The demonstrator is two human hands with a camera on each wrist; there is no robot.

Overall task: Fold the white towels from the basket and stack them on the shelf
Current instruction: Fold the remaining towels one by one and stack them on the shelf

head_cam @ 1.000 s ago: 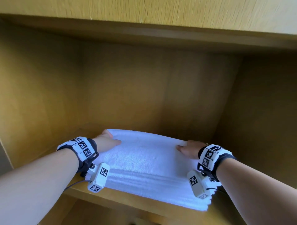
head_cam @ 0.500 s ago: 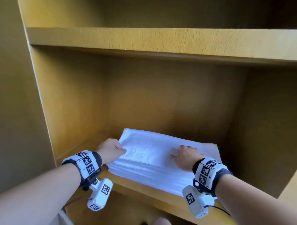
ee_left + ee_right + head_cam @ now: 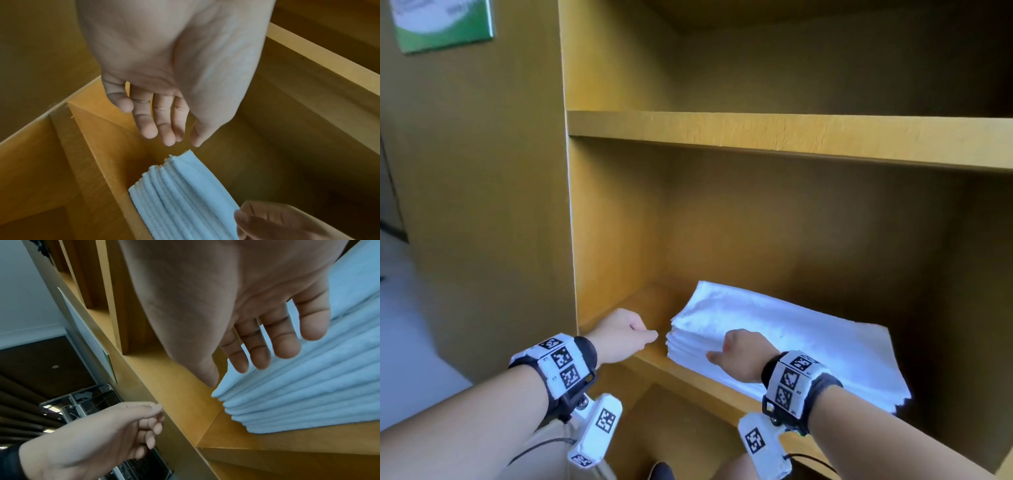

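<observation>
Resting flat on the shelf (image 3: 688, 371), the stack of folded white towels (image 3: 791, 339) lies with its layered folded edges facing the open front, at about 4 o'clock in the head view; I judge it sits near the front lip so the next towel can be laid on easily. The left hand (image 3: 625, 334) hangs just beside the stack's left corner, at 9 o'clock from it, fingers loosely extended and holding nothing; in its own wrist view the fingertips (image 3: 164, 134) are just short of the top corner, apart from it. The right hand (image 3: 744, 353) hovers over the near edge of the stack, fingers relaxed and spread, gripping nothing; whether it brushes the cloth I cannot tell. Both empty hands suggest the stack is set down and needs only squaring.

The shelf is yellow-brown wood in a tall unit, with another board (image 3: 791, 137) above at 12 o'clock. A green-and-white sign (image 3: 441, 24) hangs at 10 o'clock. A wire basket (image 3: 82, 399) is visible low in the right wrist view.
</observation>
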